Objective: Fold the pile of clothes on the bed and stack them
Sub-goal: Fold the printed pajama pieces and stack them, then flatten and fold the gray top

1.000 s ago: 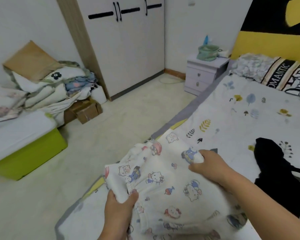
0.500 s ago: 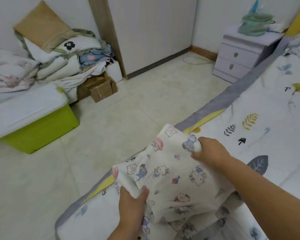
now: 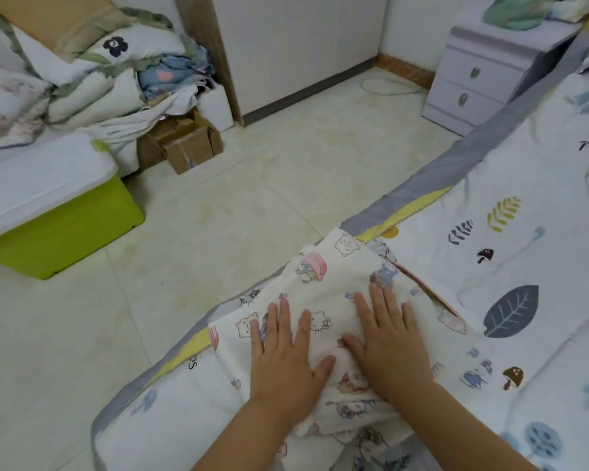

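A home bedroom: a bed (image 3: 524,185) on the right, a nightstand (image 3: 483,73) far right, a wardrobe (image 3: 296,45) opposite, heaped bedding (image 3: 92,79) far left.

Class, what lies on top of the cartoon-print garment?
Both hands, left and right, press flat on the cartoon-print garment. Fabric beneath their palms is hidden.

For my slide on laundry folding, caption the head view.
Both hands, left and right, press flat on a cartoon-print garment at the bed's edge.
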### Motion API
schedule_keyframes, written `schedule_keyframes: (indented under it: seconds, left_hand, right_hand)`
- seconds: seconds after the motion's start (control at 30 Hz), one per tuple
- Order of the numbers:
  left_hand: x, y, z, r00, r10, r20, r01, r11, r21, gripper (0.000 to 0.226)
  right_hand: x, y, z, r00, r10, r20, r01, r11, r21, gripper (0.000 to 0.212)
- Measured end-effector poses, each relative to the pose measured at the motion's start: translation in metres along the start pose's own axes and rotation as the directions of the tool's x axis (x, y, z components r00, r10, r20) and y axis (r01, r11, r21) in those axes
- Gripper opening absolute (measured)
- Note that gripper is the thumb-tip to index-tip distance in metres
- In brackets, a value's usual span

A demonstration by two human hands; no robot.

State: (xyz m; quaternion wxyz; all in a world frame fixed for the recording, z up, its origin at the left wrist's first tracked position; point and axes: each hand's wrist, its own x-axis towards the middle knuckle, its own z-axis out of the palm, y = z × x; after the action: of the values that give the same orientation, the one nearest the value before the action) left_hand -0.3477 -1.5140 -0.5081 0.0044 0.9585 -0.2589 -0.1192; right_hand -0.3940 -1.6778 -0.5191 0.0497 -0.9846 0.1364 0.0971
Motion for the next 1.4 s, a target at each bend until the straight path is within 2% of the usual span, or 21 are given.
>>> schedule_keyframes:
  seconds: [0.1,0.2,0.27,0.37,0.43,0.53,0.73,0.8,1.07,1.27,1.4]
  left_hand:
    - [0.007,-0.006,0.014,0.999,-0.006,0.050,0.006,1.000,-0.005,0.081]
    - [0.005,-0.005,0.005,0.997,-0.010,0.081,0.011,1.000,-0.013,0.078]
    - [0.003,-0.005,-0.006,0.989,-0.008,0.151,0.007,1.000,0.004,0.074]
    - [0.000,-0.007,-0.033,0.976,-0.012,0.217,0.014,1.000,-0.009,0.066]
    - [-0.004,-0.005,-0.054,0.983,0.024,0.184,-0.016,0.999,-0.049,0.053]
    - [-0.015,0.001,-0.088,0.984,0.094,0.149,-0.070,0.985,-0.160,0.032]
    - [-0.049,0.024,-0.145,0.963,0.216,0.161,-0.182,0.963,-0.200,0.018]
    - [-0.063,0.037,-0.161,0.946,0.259,0.193,-0.224,0.956,-0.187,0.010]
    - [-0.140,0.125,-0.220,0.845,0.485,0.223,-0.461,0.874,-0.154,0.009]
    - [-0.207,0.208,-0.248,0.755,0.640,0.144,-0.618,0.768,-0.170,0.008]
    - [-0.255,0.270,-0.257,0.695,0.706,0.140,-0.681,0.707,-0.191,0.006]
  right_hand:
    - [0.003,0.000,0.003,1.000,0.007,0.005,-0.007,1.000,0.011,0.071]
    - [0.002,0.000,-0.006,0.998,0.015,0.060,-0.017,0.999,0.037,0.072]
    - [-0.003,-0.003,-0.019,0.996,0.027,0.085,-0.036,0.993,0.108,0.072]
    - [-0.022,-0.008,-0.045,0.996,0.091,0.025,-0.094,0.951,0.293,0.064]
    - [-0.041,-0.009,-0.062,0.993,0.111,-0.028,-0.093,0.924,0.372,0.055]
    - [-0.072,-0.011,-0.085,0.994,0.077,-0.079,-0.039,0.916,0.399,0.040]
    - [-0.140,-0.009,-0.135,0.995,0.094,-0.022,-0.076,0.904,0.420,0.031]
    - [-0.165,-0.006,-0.152,0.993,0.116,0.015,-0.112,0.900,0.422,0.030]
    - [-0.288,0.029,-0.210,0.964,0.223,0.144,-0.263,0.877,0.402,0.029]
    - [-0.390,0.081,-0.233,0.914,0.367,0.174,-0.405,0.805,0.433,0.029]
    - [-0.461,0.119,-0.245,0.868,0.472,0.153,-0.484,0.739,0.469,0.033]
